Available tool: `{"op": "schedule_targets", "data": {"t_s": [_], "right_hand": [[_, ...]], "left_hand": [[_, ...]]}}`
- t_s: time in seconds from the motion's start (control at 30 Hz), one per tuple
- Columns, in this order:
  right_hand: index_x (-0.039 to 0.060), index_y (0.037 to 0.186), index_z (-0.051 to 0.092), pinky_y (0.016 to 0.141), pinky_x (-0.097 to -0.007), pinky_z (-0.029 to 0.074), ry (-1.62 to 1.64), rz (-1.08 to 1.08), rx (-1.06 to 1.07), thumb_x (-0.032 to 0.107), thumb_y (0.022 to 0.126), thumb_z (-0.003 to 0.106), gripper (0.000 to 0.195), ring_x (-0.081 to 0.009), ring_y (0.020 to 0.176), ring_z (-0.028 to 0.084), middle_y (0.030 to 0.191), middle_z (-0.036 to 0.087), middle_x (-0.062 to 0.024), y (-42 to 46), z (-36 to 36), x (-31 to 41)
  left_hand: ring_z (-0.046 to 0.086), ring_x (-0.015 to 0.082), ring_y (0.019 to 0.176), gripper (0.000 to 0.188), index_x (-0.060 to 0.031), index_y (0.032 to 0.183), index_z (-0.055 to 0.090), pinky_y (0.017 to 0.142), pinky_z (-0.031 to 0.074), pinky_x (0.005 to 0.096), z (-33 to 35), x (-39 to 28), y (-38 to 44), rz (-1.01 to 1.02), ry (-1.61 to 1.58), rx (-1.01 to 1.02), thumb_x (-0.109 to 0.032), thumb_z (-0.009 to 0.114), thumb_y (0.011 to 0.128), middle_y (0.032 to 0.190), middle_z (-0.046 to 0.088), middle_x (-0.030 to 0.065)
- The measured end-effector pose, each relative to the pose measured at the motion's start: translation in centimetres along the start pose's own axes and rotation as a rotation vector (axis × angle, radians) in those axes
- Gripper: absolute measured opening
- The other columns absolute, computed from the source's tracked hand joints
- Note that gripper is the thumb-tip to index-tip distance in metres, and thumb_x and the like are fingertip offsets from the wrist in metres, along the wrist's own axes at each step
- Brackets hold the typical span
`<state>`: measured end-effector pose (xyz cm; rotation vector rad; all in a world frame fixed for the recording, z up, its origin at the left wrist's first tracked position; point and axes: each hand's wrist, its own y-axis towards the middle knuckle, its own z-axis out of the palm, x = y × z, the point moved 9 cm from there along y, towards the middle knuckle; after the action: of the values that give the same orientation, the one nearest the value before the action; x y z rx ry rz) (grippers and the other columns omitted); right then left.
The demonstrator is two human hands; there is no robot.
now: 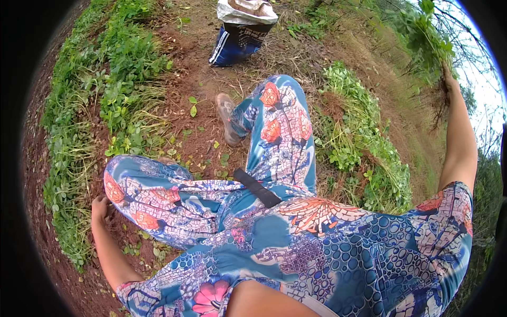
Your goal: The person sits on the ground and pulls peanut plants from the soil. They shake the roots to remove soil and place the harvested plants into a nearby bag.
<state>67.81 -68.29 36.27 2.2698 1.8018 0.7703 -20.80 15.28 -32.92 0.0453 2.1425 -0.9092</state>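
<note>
High at the right, my right hand (449, 81) grips a bunch of uprooted leafy plants (425, 37), apparently peanut plants, with dark roots hanging below the fist. My left hand (101, 207) is low at the left, beside my bent knee and the edge of a row of laid plants (65, 186). Its fingertips are partly hidden, so whether it holds anything cannot be told. More plants lie in a second leafy strip (128, 75) before me at the left. A pile of pulled plants (362, 146), some with roots showing, lies on the ground to my right.
An open woven sack (237, 43), white inside and dark blue outside with writing, stands on the ground ahead. Reddish soil (198, 123) with scattered leaves lies around my shoe (227, 119). Dry grass covers the slope at the right, with bare branches beyond.
</note>
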Motion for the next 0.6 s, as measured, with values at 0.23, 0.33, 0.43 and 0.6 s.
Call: {"op": "schedule_targets", "data": {"t_s": [0.23, 0.33, 0.43, 0.6], "right_hand": [[0.002, 0.125, 0.049, 0.088, -0.0405, 0.046, -0.665, -0.29, 0.152, 0.038, 0.084, 0.056, 0.055, -0.0334, 0.11, 0.055, 0.123, 0.055, -0.0202, -4.6, 17.8, 4.8], [-0.0018, 0.1, 0.063, 0.082, -0.0392, 0.048, -0.436, -0.805, 0.693, 0.026, 0.078, 0.059, 0.035, -0.0329, 0.091, 0.062, 0.096, 0.066, -0.0183, -21.2, 35.6, 14.8], [0.0012, 0.101, 0.063, 0.082, -0.0383, 0.048, -0.405, -0.983, 1.109, 0.023, 0.079, 0.06, 0.031, -0.0322, 0.092, 0.062, 0.098, 0.065, -0.0183, -39.7, 44.9, 22.4], [-0.0005, 0.103, 0.062, 0.081, -0.0361, 0.049, -0.057, -1.015, 1.568, 0.018, 0.08, 0.059, 0.029, -0.0305, 0.089, 0.064, 0.096, 0.065, -0.0199, -60.9, 52.4, 29.6]], "left_hand": [[0.06, 0.0148, 0.061, 0.021, 0.0027, 0.092, 0.063, 0.056, 0.049, 0.0295, 4.5, -17.8, 2.6, 0.361, 0.385, 0.004, -0.014, 0.057, 0.081, 0.074, 0.064, 0.0077], [0.064, 0.0239, 0.079, 0.026, 0.0031, 0.094, 0.064, 0.073, 0.05, 0.0343, 7.1, -23.4, 3.3, 0.391, 0.544, 0.044, -0.018, 0.059, 0.079, 0.086, 0.067, 0.0146], [0.063, 0.0327, 0.085, 0.025, 0.0, 0.092, 0.064, 0.078, 0.049, 0.0378, 12.6, -28.3, 5.1, 0.567, 0.769, 0.158, -0.019, 0.059, 0.077, 0.089, 0.066, 0.0186], [0.038, 0.029, 0.128, 0.056, -0.0021, 0.13, 0.042, 0.108, 0.03, 0.0379, 23.9, -28.9, 9.8, 0.633, 1.32, 0.41, -0.026, 0.058, 0.082, 0.135, 0.043, 0.016]]}}
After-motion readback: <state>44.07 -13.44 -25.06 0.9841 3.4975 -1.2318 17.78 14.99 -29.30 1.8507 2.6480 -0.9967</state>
